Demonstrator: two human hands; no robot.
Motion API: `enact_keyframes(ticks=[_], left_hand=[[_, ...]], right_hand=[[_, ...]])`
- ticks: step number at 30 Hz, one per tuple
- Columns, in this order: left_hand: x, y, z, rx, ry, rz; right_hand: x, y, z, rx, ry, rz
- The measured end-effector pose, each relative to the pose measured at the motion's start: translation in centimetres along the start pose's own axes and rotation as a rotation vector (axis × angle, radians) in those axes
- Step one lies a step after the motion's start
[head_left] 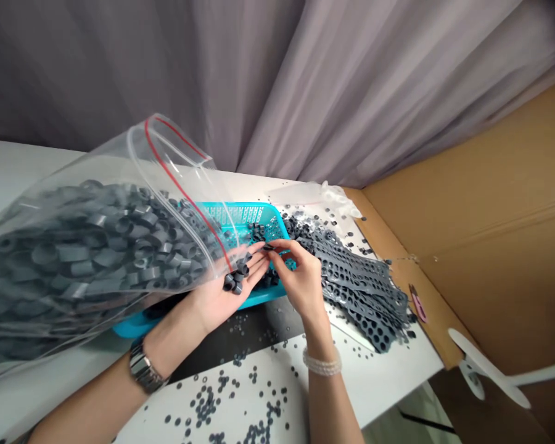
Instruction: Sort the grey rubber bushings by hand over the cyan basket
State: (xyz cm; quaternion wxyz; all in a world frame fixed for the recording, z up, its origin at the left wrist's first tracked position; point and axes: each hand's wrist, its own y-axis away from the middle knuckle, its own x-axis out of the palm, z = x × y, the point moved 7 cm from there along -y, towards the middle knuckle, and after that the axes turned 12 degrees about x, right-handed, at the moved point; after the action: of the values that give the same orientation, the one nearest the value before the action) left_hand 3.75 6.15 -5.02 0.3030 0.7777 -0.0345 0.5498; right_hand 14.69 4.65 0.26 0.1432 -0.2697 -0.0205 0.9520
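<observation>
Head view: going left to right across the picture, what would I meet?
Clear plastic bag of grey rings, left hand bearing small dark cylindrical pieces, right hand, dark perforated sheets, pink-handled tool, white blade-shaped object.

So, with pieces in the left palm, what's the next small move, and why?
I'd probably have the right hand set its pinched dark piece into the left hand: that palm is turned up directly beside it, a few dark rings lie there, and the clear bag's mouth is close by.
</observation>
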Motion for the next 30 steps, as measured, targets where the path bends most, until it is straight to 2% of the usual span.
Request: enact_keyframes(ticks=[2,5,12,18,30], left_hand=[[-0.3,0.0,-0.2,0.005,0.001,-0.015],[-0.7,0.0,-0.5,0.022,0.012,-0.044],[0.2,0.7,-0.5,-0.001,0.033,0.009],[-0.1,0.5,-0.4,-0.036,0.002,0.030],[-0.3,0.5,-0.6,-0.009,0.000,-0.044]], right_hand=[[0.2,0.3,0.8,-0.073,0.062,0.009],[0.4,0.8,1.7,-0.141,0.038,0.076],[-0.5,0.6,1.2,-0.084,-0.014,0.108],[0.3,0.8,1.8,-0.169,0.139,0.146],[0.7,1.0,2.0,-0.216,0.141,0.129]])
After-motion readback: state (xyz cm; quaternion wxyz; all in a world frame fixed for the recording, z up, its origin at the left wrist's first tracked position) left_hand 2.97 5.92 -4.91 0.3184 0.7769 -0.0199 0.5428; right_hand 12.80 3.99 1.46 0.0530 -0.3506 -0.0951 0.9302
